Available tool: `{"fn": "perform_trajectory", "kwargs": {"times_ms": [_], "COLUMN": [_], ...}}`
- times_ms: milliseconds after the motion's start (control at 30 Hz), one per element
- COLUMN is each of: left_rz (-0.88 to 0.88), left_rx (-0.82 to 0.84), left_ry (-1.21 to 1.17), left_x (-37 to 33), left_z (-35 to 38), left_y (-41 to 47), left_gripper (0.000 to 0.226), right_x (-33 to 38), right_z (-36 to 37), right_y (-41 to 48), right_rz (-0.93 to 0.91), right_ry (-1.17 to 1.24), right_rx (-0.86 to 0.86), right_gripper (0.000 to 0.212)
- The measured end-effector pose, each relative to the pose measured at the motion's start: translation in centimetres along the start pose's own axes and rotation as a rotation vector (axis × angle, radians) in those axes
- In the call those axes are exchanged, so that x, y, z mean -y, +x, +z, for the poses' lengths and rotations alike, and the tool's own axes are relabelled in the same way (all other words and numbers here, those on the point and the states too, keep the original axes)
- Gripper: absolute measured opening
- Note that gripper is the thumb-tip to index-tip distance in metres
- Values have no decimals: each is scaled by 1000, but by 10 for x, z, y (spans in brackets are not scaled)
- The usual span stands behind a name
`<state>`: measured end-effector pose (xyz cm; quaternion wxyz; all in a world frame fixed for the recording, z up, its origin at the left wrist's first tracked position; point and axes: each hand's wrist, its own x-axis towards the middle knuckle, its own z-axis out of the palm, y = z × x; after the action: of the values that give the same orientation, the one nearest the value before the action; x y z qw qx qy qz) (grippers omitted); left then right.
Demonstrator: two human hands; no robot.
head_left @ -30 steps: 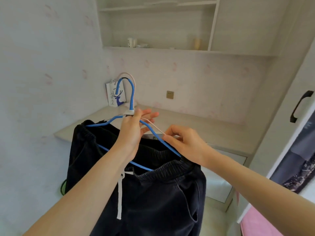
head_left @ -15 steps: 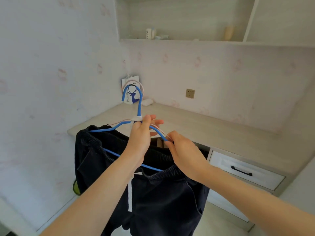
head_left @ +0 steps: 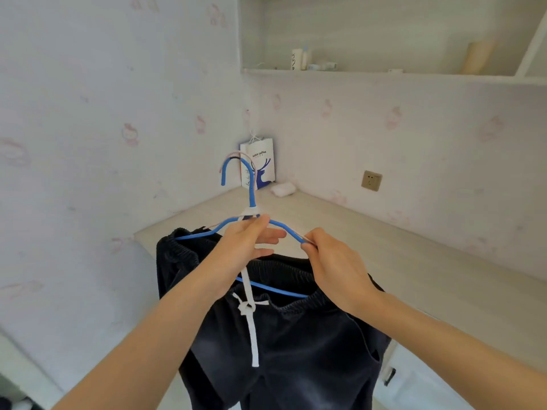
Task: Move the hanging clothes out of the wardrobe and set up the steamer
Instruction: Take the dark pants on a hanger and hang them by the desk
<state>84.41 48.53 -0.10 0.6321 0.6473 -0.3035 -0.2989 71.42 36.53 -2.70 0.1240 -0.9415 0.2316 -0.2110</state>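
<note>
**Both our hands on the blue hanger, trousers hanging below**

Our left hand (head_left: 242,247) holds the blue hanger (head_left: 252,190) just under its neck. The thumb lies across the top of the joint, and the fingers (head_left: 270,233) reach out loosely beneath the wire, only partly curled. Our right hand (head_left: 334,267) pinches the hanger's right shoulder wire between thumb and fingertips (head_left: 307,245), with the other fingers folded in behind.

We hold the hanger in the air in front of us, above the near corner of the desk (head_left: 370,241). Its hook stands upright and curls over to the left. Its long axis runs left to right, and the left end lies farther from us than the right. A second, pale hook shows just behind the blue one.

The dark trousers (head_left: 296,350) are draped over the lower bar by the waistband and fall straight down, with the white drawstring (head_left: 253,335) knotted and dangling at the front.

In the desk's far corner stands a paper bag (head_left: 262,161), and to its right on the wall is a socket (head_left: 371,181).
</note>
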Motion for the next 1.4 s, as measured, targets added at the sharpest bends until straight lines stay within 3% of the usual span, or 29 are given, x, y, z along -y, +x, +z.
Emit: {"fn": "perform_trajectory", "kwargs": {"times_ms": [100,200,300,400,567,700,800,967,1167,1400], "left_rz": [20,129,286,327,358,435,476,565,563,508], "left_rx": [-2,-231,-434,-388,-217,-160,-203,-360,-381,-410], "left_ry": [21,83,381,624,767,892,934,989,968,987], "left_x": [-2,2,21,43,59,58,56,44,40,53], "left_z": [-26,-57,-92,-123,-163,-196,-216,-234,-256,-269], "left_y": [13,37,73,108,165,219,255,308,375,454], "left_gripper": [30,25,12,13,26,17,6,12,16,20], "right_x": [-17,-30,-37,-41,-42,-36,-32,-31,-39,-71], "right_z": [8,17,28,37,51,63,71,81,94,132], "right_y": [22,45,71,99,154,204,240,303,378,462], "right_rz": [8,1,-14,-21,-28,-20,-3,11,4,-28], "right_ry": [22,25,21,23,28,15,-5,-176,-334,-348], "right_rx": [-4,15,14,10,-40,-69,-86,-165,-119,-130], "right_gripper": [18,17,16,15,17,18,19,25,34,32]}}
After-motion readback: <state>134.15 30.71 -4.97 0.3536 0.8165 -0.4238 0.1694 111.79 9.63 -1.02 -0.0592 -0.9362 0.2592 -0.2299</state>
